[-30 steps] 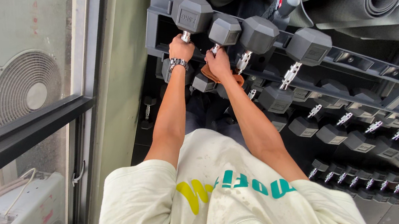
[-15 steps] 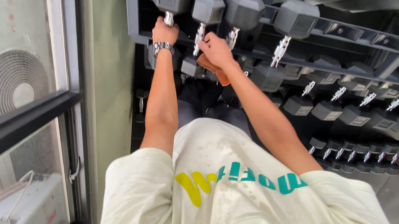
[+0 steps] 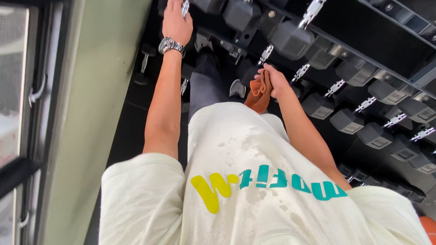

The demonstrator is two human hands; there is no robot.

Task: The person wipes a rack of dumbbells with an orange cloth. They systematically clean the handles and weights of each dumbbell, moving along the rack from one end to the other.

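**Dumbbells heavy on the rack, cloth light in hand**

We are looking down at the black tiered steel dumbbell rack [image 3: 382, 40], the largest thing here, which is carrying rows of black hexagonal dumbbells with knurled chrome handles [image 3: 285, 40]. We are counting roughly twenty in view, though some are hiding in shadow, so we cannot give an exact number. They are looking heavy, rigid and stable; the chrome handle is the place to grip. Our left hand [image 3: 176, 21], wearing one silver wristwatch [image 3: 170, 45], is resting on a dumbbell at the rack's top end, its fingers only half showing, so we cannot tell whether they are clenching. Our right hand [image 3: 277, 80] is clutching one soft, light orange cloth [image 3: 259, 95] beside the middle tier.
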